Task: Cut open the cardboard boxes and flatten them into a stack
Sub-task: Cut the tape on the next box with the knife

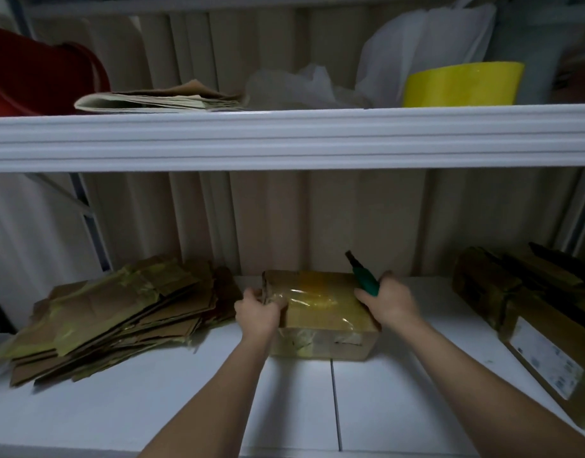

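A taped cardboard box sits in the middle of the white lower shelf, its top covered in shiny yellowish tape. My left hand grips the box's left end. At the box's right end, my right hand holds a green-handled cutter whose dark tip points up and back. To the left lies a stack of flattened cardboard.
More taped boxes lie at the right of the shelf. The white upper shelf carries a red tub, folded paper, white bags and a yellow tape roll. A corrugated wall stands behind.
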